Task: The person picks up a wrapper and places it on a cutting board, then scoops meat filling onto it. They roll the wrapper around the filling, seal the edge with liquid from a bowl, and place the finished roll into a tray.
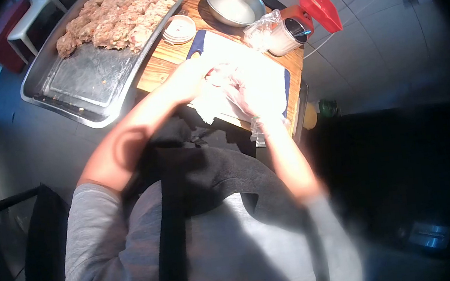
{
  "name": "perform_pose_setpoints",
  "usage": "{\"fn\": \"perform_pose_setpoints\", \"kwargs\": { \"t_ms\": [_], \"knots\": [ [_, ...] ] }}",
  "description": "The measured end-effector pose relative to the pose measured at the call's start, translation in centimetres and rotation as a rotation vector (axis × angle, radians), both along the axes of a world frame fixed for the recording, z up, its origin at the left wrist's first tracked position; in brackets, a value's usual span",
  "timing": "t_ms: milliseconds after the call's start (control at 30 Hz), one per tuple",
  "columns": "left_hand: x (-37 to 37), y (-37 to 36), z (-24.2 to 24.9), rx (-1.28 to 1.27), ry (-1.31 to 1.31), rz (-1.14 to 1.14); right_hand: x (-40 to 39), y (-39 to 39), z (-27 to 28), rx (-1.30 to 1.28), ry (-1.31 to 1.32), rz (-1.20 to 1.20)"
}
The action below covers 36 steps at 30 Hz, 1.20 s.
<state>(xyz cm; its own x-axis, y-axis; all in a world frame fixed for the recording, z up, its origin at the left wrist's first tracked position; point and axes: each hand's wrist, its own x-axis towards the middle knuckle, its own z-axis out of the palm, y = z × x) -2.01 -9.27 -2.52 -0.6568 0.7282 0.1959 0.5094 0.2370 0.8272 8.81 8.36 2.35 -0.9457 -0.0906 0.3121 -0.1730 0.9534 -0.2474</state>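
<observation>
Strong glare washes out both of my hands over a white cutting board (270, 78) with blue edges. My left hand (204, 68) reaches in from the left, its fingers closed near a pinkish, meat-like piece (224, 77). On the other side of that piece is my right hand (250, 94), also closed, with what looks like thin clear plastic around the hand and wrist. Below my left hand a whitish, crumpled sheet (208, 106) hangs over the board's near edge. Exactly what the fingers grip is lost in the brightness.
A large metal tray (79, 82) at left holds rows of raw, seasoned meat portions (119, 17). Stacked white dishes (179, 29), a metal bowl (235, 5) with whitish contents, a plastic bag (261, 29), a container (284, 38) and a red scale (319, 5) stand along the wooden table (160, 70).
</observation>
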Motion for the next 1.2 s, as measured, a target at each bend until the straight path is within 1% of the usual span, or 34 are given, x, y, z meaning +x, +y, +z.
{"fn": "perform_pose_setpoints", "kwargs": {
  "t_ms": [100, 167, 200, 300, 367, 400, 500, 567, 633, 667, 733, 767, 833, 933, 1000, 1067, 1133, 1167, 1200],
  "knots": [
    [0.4, -0.8, 0.8, 0.124, -0.014, -0.044, 0.0, -0.1, -0.6, -0.068, -0.027, -0.029],
    [-0.5, -0.3, -1.0, 0.138, -0.036, -0.025, -0.2, -0.1, -0.9, -0.156, -0.062, -0.037],
    [-0.6, -0.2, -1.3, 0.142, -0.05, -0.019, -0.3, -0.1, -1.0, -0.259, -0.093, -0.037],
    [-0.6, -0.3, -0.8, 0.117, 0.058, -0.014, -0.1, -0.1, -0.6, -0.778, -0.196, -0.005],
    [-0.1, -0.8, 0.0, 0.171, 0.077, -0.034, -0.2, 0.5, -0.1, -0.881, -0.232, -0.007],
    [0.0, -0.9, 0.2, 0.201, 0.086, -0.039, -0.2, 0.7, -0.1, -0.871, -0.255, -0.017],
    [-0.4, -0.5, -0.9, 0.228, -0.121, -0.059, -0.4, 1.7, -0.5, -0.395, -0.289, -0.111],
    [-1.2, 0.0, -2.0, 0.256, -0.218, -0.027, -0.5, 0.8, -0.5, -0.184, -0.246, -0.18],
    [-1.8, -0.1, -3.1, 0.24, -0.232, -0.014, -0.6, -0.4, -0.2, -0.025, -0.207, -0.228],
    [-1.6, -0.7, -1.9, 0.208, -0.205, -0.026, -0.5, -0.6, -0.4, -0.023, -0.195, -0.224],
    [-1.1, -1.1, -1.4, 0.254, -0.177, -0.063, -0.6, -0.6, -0.8, -0.05, -0.185, -0.194],
    [-1.0, -1.0, -1.5, 0.334, -0.169, -0.089, -0.7, -0.5, -0.9, -0.073, -0.182, -0.175],
    [-1.4, -0.8, -1.8, 0.351, -0.157, -0.086, -0.9, -0.5, -0.7, -0.1, -0.181, -0.139],
    [-1.4, -0.4, -2.3, 0.191, -0.135, -0.017, -1.4, -0.7, -1.0, -0.112, -0.177, -0.118],
    [-1.5, -0.1, -2.0, 0.141, -0.074, 0.039, -1.8, -0.8, -1.0, -0.117, -0.181, -0.109],
    [-1.7, -0.5, -1.9, 0.147, -0.118, 0.016, -2.2, -1.2, -1.1, -0.12, -0.189, -0.096],
    [-1.7, -1.2, -1.1, 0.122, -0.074, -0.003, -2.5, -1.7, -1.2, -0.117, -0.187, -0.085],
    [-1.3, -1.7, 0.0, 0.094, -0.012, -0.012, -2.6, -1.8, -1.4, -0.107, -0.176, -0.078],
    [-0.9, -2.1, 0.9, 0.068, 0.048, -0.024, -2.5, -2.0, -1.7, -0.086, -0.118, -0.065]
  ]
}}
